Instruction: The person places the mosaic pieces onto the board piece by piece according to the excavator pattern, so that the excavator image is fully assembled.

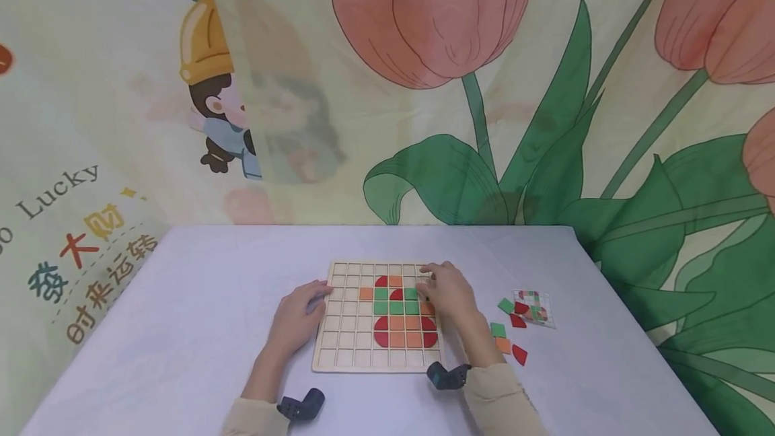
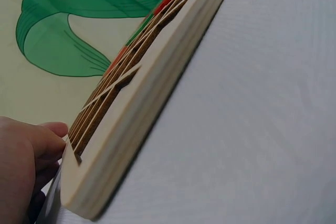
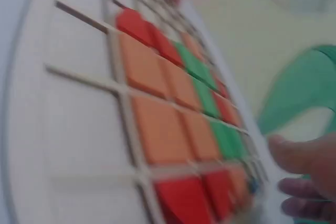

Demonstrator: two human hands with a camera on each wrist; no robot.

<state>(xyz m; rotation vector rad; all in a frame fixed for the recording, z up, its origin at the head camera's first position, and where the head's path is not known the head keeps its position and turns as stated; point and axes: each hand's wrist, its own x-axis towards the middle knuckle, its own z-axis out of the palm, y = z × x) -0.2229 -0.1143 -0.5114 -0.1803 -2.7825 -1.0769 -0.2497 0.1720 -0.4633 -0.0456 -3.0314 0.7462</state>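
A square wooden grid board (image 1: 348,338) lies on the table, with red rounded tiles (image 1: 381,332), orange square tiles (image 1: 406,323) and green square tiles (image 1: 380,300) set in its cells. My left hand (image 1: 298,318) rests against the board's left edge; in the left wrist view its fingertips (image 2: 55,139) touch the rim near a corner. Over the board's right edge, near the upper right cells, is my right hand (image 1: 449,291), fingers loosely bent. The right wrist view shows its thumb and fingers apart at the board's far side, with no tile visible between them.
To the right of the board lie loose green tiles (image 1: 498,330), red tiles (image 1: 519,354) and an orange tile (image 1: 503,346). Beside them is a small printed pattern card (image 1: 541,311). A white cloth (image 1: 212,301) covers the table, and a printed curtain (image 1: 290,86) hangs behind.
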